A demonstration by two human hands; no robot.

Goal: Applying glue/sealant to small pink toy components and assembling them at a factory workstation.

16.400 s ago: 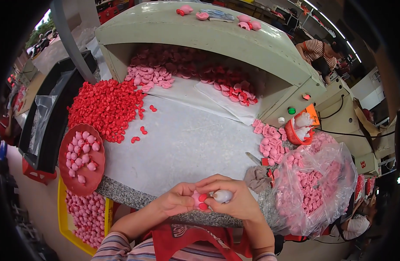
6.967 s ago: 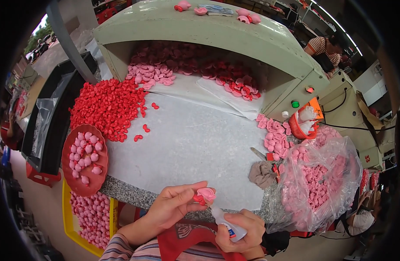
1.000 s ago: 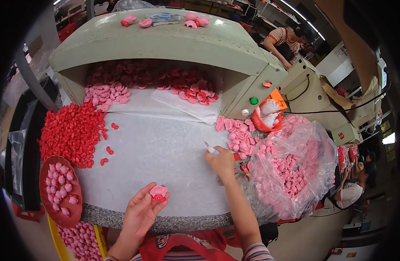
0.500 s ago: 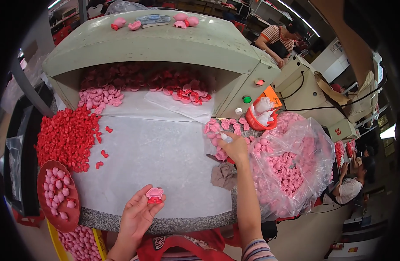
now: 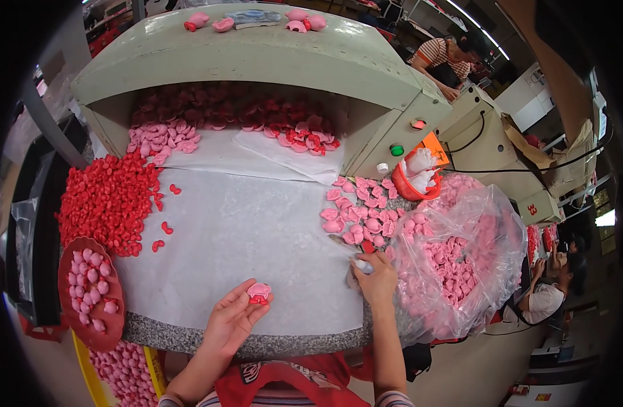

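Observation:
Between the thumb and fingers of my left hand [image 5: 231,317] is a small pink plastic shell piece with red feet [image 5: 260,293], held above the near part of the white paper sheet [image 5: 257,230]. My right hand [image 5: 379,283] grips a small whitish squeeze bottle [image 5: 364,266] at the sheet's right edge. Beyond that hand lie scattered pink shell pieces [image 5: 355,214] and a small red item [image 5: 369,247], partly covered. Loose red feet parts [image 5: 167,228] rest on the sheet's left side, beside a big heap of red parts [image 5: 108,203].
A pale green machine hood [image 5: 250,61] with red and pink pieces inside stands behind. At right are a red basket [image 5: 407,190] and a clear bag of pink pieces [image 5: 454,264]. A red dish [image 5: 114,298] and yellow crate [image 5: 87,366] sit at left. Co-workers sit farther right.
My right hand has come back toward me with the bottle, away from the pink pieces. My left hand has shifted slightly right and up with the pink piece. The grey cloth no longer shows.

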